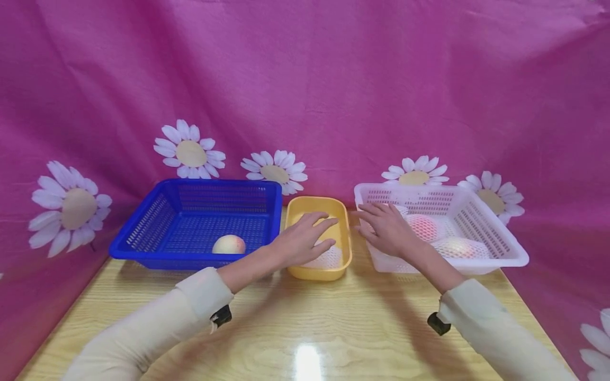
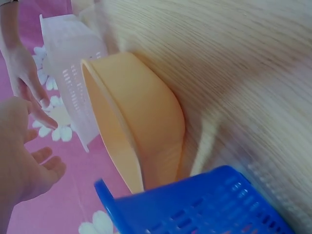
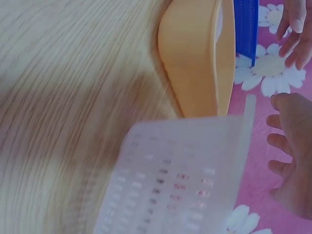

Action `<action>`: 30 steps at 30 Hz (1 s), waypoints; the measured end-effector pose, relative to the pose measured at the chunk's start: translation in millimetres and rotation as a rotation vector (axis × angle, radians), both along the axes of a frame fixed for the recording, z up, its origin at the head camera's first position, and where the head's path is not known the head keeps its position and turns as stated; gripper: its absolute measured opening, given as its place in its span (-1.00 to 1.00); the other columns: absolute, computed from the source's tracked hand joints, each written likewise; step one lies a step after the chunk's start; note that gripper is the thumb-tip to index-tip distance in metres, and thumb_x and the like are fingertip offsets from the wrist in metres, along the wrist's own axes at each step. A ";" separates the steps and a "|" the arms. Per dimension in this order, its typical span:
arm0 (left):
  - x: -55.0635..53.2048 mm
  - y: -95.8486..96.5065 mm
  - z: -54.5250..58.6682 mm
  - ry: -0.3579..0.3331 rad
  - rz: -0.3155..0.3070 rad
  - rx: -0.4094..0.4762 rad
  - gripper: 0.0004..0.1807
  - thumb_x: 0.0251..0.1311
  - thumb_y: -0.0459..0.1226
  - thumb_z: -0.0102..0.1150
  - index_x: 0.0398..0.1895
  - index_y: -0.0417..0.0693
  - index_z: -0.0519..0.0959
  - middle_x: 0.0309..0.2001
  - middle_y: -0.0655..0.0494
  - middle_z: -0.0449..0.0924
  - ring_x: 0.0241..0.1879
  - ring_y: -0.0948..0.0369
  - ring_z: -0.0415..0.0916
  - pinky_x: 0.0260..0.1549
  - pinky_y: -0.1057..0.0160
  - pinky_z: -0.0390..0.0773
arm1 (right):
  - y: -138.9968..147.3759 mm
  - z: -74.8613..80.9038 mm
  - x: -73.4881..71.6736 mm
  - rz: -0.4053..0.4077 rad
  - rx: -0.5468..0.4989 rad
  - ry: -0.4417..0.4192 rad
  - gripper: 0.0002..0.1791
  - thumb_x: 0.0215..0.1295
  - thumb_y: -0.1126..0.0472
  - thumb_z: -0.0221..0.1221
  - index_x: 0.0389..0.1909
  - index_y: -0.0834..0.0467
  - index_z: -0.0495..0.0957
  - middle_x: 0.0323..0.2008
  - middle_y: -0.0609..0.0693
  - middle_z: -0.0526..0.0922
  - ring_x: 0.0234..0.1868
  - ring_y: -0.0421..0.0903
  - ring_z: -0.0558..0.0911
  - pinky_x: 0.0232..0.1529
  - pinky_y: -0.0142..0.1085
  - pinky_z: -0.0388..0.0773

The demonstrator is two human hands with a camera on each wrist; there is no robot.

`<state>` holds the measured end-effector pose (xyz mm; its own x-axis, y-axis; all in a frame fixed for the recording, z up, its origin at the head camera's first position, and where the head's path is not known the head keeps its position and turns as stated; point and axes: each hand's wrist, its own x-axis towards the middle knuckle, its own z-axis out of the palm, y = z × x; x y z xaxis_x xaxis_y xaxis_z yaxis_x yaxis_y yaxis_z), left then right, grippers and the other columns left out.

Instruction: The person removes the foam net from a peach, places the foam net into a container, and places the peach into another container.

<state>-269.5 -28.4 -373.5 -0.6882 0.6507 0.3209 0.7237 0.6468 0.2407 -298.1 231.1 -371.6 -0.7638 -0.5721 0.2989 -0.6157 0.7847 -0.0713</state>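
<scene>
1. The surface is a pale wood-grain table [image 1: 305, 317], with a bright patch of reflected light [image 1: 307, 362] near its front and soft shadows below the arms.
2. A pink-purple cloth [image 1: 324, 95] hangs behind the table and runs down both sides. It is printed with large white flowers [image 1: 190, 153] with beige middles, and shows folds.
3. Three containers stand in a row towards the back: a blue basket [image 1: 181, 256] on the left, a yellow tub [image 1: 316, 273] in the middle, just beside it, and a white basket [image 1: 510, 261] on the right. Both baskets have slotted walls.
4. One bare fruit [image 1: 229, 244], pale with a pink blush, lies in the blue basket by its front wall.
5. A white foam net [image 1: 330, 258] lies in the near end of the tub, partly hidden by the left hand [image 1: 301, 241].
6. The white basket holds a reddish fruit [image 1: 425, 227] and a paler fruit [image 1: 458, 247], each in white netting; the right hand [image 1: 389, 228] and forearm cover part of this basket.
7. The left hand is over the tub, its fingers apart and gripping nothing. The right hand is over the left side of the white basket, fingers likewise spread, with nothing held.
8. Cream sleeves [image 1: 157, 317] cover the arms, and a small black device [image 1: 221, 316] sits under the left cuff, another under the right.
</scene>
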 end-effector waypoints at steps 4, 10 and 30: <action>0.7 9.3 1.9 -0.001 -0.015 0.003 -0.48 0.45 -0.09 0.09 0.39 -0.06 0.40 0.32 -0.10 0.38 0.30 -0.01 0.33 0.21 0.03 0.44 | 9.3 -2.0 -2.4 -0.028 0.010 -0.009 -0.56 0.46 0.05 0.11 0.25 0.16 0.55 0.30 0.23 0.47 0.34 0.35 0.32 0.30 0.40 0.07; 0.1 23.7 2.6 0.058 -0.091 0.041 -0.55 0.44 -0.13 0.11 0.31 -0.12 0.49 0.25 -0.08 0.48 0.24 0.04 0.41 0.20 0.11 0.45 | 24.7 -3.0 -3.8 -0.062 0.015 -0.023 -0.55 0.46 0.06 0.11 0.26 0.18 0.53 0.29 0.22 0.48 0.33 0.36 0.32 0.27 0.43 0.06; 4.1 66.0 -10.0 0.048 -0.166 -0.008 -0.57 0.48 -0.12 0.04 0.31 -0.08 0.52 0.28 0.00 0.51 0.28 0.14 0.41 0.28 0.26 0.34 | 58.0 -10.2 -6.9 -0.165 0.058 -0.062 -0.51 0.46 0.07 0.10 0.28 0.25 0.50 0.28 0.28 0.47 0.31 0.40 0.32 0.25 0.36 0.17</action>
